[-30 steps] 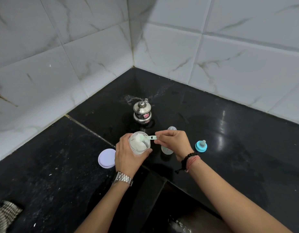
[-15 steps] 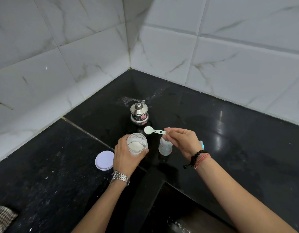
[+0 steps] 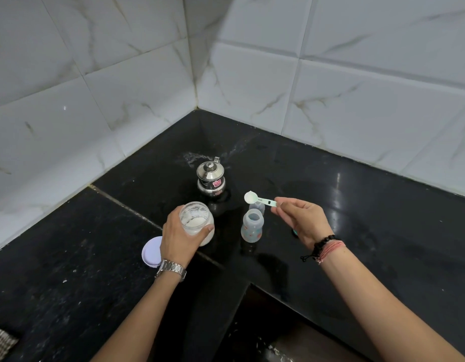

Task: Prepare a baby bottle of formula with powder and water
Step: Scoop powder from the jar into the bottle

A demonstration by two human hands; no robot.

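The scoop (image 3: 260, 200) is now out over the counter, above and just behind the baby bottle (image 3: 251, 226). A second ago its bowl was still down in the powder jar (image 3: 197, 222), and half a second ago it had only just come up. The right hand (image 3: 303, 222) pinches the green handle between thumb and fingertips, and the white bowl is full of powder. The bowl sits past the bottle's open mouth, not right over it.

The left hand (image 3: 180, 237) is wrapped around the powder jar, just as before. The jar stands on the black counter (image 3: 370, 231) and leans a little toward the person. White powder lies in its bottom.

The baby bottle stands upright with no top on, between the two hands and near the counter's front inside corner. A clear cap (image 3: 257, 207) stands just behind it, under the scoop. The steel pot with a lid (image 3: 211, 180) stands further back, toward the corner where the two tiled walls meet. The jar's purple lid (image 3: 151, 253) lies flat to the left of the left wrist. A tiny bit of blue peeks out under the right hand, but it is too hidden to tell what it is.

The counter is bare to the right of the right hand, all the way to the wall. The left part is bare too, apart from a cloth (image 3: 2, 343) at the bottom left edge.
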